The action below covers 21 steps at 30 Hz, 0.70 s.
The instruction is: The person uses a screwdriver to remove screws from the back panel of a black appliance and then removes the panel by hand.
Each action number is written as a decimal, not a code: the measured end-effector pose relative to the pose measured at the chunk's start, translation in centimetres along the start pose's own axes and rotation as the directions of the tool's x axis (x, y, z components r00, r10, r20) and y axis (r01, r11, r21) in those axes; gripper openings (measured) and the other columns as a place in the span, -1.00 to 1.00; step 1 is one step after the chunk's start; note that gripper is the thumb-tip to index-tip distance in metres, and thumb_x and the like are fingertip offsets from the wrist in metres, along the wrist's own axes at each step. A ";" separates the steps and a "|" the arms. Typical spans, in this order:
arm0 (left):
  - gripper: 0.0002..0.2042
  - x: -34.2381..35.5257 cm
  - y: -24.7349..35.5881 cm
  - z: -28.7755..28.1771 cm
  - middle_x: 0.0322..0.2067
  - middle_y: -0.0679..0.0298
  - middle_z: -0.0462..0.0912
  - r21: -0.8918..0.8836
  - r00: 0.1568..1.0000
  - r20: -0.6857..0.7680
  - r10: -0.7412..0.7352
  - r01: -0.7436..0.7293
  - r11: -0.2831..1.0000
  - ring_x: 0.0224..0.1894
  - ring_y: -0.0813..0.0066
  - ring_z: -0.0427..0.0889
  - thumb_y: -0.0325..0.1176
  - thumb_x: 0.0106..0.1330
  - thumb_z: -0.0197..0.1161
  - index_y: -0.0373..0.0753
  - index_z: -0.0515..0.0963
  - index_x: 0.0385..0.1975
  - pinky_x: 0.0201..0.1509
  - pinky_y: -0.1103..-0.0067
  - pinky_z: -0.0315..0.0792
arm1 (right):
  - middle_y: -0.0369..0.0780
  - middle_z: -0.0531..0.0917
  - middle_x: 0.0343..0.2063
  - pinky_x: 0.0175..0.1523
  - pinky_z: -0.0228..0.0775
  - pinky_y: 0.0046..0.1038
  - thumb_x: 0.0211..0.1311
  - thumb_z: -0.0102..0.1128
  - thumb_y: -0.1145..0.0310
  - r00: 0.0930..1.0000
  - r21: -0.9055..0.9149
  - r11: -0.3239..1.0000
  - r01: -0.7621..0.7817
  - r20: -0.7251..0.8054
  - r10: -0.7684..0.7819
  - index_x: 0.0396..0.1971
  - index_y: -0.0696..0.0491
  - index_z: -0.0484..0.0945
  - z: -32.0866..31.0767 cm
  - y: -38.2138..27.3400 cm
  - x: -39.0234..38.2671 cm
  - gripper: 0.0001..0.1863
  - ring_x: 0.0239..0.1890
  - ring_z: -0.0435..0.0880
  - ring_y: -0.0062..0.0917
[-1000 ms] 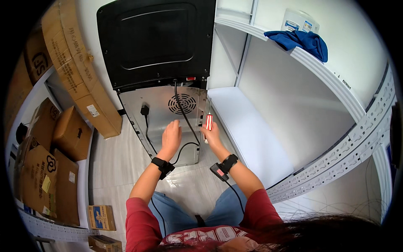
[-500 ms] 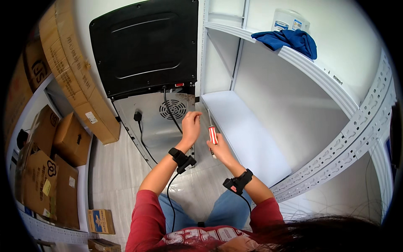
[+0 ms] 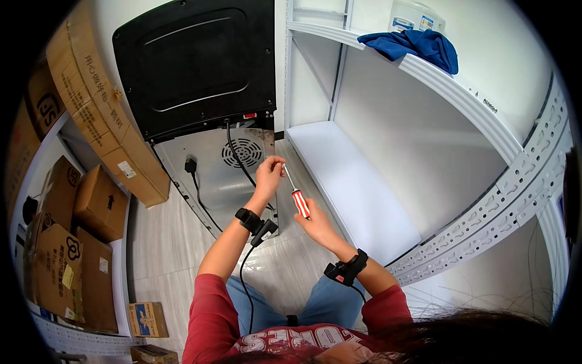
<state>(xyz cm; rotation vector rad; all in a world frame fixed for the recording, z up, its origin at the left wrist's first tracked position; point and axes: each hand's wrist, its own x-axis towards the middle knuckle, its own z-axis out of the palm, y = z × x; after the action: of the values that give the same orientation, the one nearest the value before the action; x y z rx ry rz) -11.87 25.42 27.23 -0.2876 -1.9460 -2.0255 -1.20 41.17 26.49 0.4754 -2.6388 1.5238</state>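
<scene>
My right hand (image 3: 316, 222) is closed round the red-and-white striped handle of a screwdriver (image 3: 299, 201), its shaft slanting up and to the left. At the tip of that shaft my left hand (image 3: 268, 176) has thumb and fingers pinched together; whatever is between them is too small to make out. Both hands are in front of a machine with a black upper panel (image 3: 197, 64) and a bare metal lower panel (image 3: 209, 145). The metal panel has a round slotted vent (image 3: 241, 153), a hanging black cord and a black plug (image 3: 191, 165).
White metal shelving (image 3: 345, 176) stands on the right, with a blue cloth (image 3: 415, 48) and a translucent tub (image 3: 418, 17) on its upper shelf. A tall cardboard box (image 3: 109, 121) leans left of the machine. More cartons (image 3: 100, 203) fill the left shelves; a small box (image 3: 147, 320) is on the floor.
The screwdriver has tilted left and its tip has come to the pinched fingers of my left hand. My left hand has shifted slightly left. The whole view has shifted a little.
</scene>
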 end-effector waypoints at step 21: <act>-0.85 -0.6 1.4 -0.8 -0.64 0.33 0.47 0.315 0.990 0.083 0.116 -0.137 0.939 -0.58 0.67 0.45 -0.59 0.16 -0.02 -0.36 0.53 -0.40 -0.46 0.69 0.40 | 0.04 0.51 -0.48 -0.32 0.29 -0.22 0.04 0.07 0.27 0.992 0.020 0.995 -0.099 0.086 0.097 -0.23 0.22 0.28 -0.2 -0.1 0.3 -0.62 -0.40 0.50 -0.08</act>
<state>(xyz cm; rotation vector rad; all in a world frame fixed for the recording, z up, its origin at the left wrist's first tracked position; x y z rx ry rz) -10.74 24.63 28.30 -0.3907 -2.1941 -1.6058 -1.47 41.19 26.72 0.4282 -2.7491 1.5996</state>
